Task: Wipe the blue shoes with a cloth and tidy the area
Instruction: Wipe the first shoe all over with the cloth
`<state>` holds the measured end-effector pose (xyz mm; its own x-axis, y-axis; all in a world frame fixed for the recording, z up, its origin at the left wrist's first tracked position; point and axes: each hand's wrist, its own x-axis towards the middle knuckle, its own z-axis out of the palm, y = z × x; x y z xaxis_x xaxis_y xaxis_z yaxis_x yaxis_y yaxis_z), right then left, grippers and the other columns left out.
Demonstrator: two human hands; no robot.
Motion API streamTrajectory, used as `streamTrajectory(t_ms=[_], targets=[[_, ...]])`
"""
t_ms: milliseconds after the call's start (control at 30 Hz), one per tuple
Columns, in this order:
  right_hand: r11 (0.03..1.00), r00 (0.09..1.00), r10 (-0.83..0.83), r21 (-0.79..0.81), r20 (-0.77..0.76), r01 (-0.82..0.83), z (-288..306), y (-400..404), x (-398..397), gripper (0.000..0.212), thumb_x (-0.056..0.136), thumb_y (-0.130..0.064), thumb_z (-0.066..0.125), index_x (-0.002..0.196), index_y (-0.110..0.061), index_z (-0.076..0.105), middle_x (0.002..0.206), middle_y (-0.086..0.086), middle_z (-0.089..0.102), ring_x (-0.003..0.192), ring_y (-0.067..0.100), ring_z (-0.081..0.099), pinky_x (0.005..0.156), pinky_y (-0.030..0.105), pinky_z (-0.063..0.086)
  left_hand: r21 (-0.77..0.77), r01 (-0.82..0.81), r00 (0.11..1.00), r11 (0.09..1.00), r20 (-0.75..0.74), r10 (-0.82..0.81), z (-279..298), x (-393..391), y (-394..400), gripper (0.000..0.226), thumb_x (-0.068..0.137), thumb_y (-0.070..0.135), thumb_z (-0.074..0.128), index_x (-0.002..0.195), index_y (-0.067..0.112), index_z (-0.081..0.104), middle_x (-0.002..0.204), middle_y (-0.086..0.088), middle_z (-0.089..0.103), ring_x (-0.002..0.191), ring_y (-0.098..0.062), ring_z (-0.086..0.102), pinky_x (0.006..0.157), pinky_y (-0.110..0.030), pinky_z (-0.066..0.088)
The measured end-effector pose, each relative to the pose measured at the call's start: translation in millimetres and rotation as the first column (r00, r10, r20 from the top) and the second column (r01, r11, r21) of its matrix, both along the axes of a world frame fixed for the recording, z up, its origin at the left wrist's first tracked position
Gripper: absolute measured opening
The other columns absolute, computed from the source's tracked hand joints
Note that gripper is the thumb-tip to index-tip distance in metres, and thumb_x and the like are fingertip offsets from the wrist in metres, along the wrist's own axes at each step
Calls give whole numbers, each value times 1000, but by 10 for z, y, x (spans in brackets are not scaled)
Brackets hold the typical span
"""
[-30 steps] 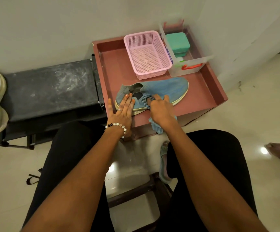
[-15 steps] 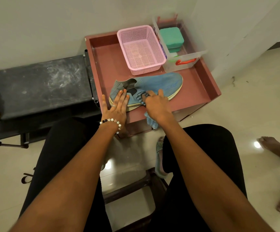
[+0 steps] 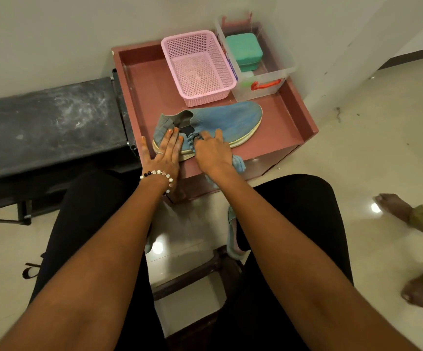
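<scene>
- On the red tray (image 3: 289, 122), near edge: blue shoe (image 3: 233, 120) lies sole-down, long axis left-right, toe right (slightly away), heel left.
- Left hand (image 3: 163, 155): fingers straight, pressing flat on the heel.
- Right hand (image 3: 213, 150): fingers curled around a blue cloth (image 3: 238, 163), bunched against the shoe's side.
- Pink basket (image 3: 197, 69) sits just behind.

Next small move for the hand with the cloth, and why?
Probably sweep the right hand with its cloth along the blue shoe toward the toe. The cloth sits bunched near the shoe's opening, the toe half lies uncovered, and the left hand presses flat on the heel end, steadying the shoe on the red tray.
</scene>
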<state>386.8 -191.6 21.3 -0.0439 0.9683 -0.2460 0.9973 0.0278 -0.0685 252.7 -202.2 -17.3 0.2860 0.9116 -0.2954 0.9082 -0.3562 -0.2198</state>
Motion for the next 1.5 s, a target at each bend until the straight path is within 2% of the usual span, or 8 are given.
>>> streamTrajectory(t_ms=[400,600,733,867,1000,1167,1400,1500], targets=[[1000,996,27,7,86,-27,33,79,-13,38,99,-19,34,134,-13,49,146,0,36,135,31,22,97,39,34,-77,-18,1000,997,-21,17,57,15,47,103,83,15,55,145,7,-26,152,-4,-34,141,-18,-30,102,-71,-10],[966,968,250,-70,1,-249,13,79,236,44,95,-21,49,139,-20,42,141,-2,44,107,26,42,92,34,36,-145,-57,998,988,-44,51,53,48,61,128,73,37,72,140,9,-34,149,-3,-40,139,-17,-34,94,-72,-20],[994,981,107,-27,161,-104,120,93,281,36,97,-20,43,132,-20,50,130,1,56,131,31,27,90,37,37,-122,-51,998,991,-28,48,38,44,49,130,72,48,72,143,8,-29,151,-3,-37,140,-16,-31,95,-72,-19],[994,993,110,10,31,-110,99,-7,-45,32,96,-14,39,123,-9,54,126,9,57,123,32,37,95,39,37,-74,-21,999,997,-39,18,58,24,35,105,86,21,57,142,6,-30,153,-4,-33,142,-17,-27,102,-71,-9],[984,985,75,-148,-158,-99,106,111,317,42,91,-8,48,132,-18,52,126,10,57,115,31,45,100,34,34,-101,-46,999,994,-21,44,38,48,48,110,86,30,60,138,8,-35,151,-3,-38,140,-16,-32,94,-70,-22],[996,985,-85,-6,152,87,19,14,320,30,94,-10,41,118,-10,59,121,7,58,119,34,38,96,41,40,-87,-46,999,995,-12,45,9,43,36,114,82,42,62,145,10,-27,151,-2,-36,140,-15,-32,97,-70,-20],[993,970,78,-72,-232,-97,26,0,99,43,90,-2,42,130,-15,53,133,6,54,109,31,47,101,35,34,-104,-28,999,994,-27,25,57,52,32,97,85,18,50,144,7,-27,151,-4,-37,140,-18,-32,104,-71,-10],[995,994,6,-99,-105,-16,-28,71,376,44,91,-12,49,132,-26,51,119,9,63,110,30,42,94,38,43,-95,-56,998,994,26,59,46,53,35,111,84,32,61,143,11,-30,151,-1,-37,140,-14,-32,99,-69,-18]])
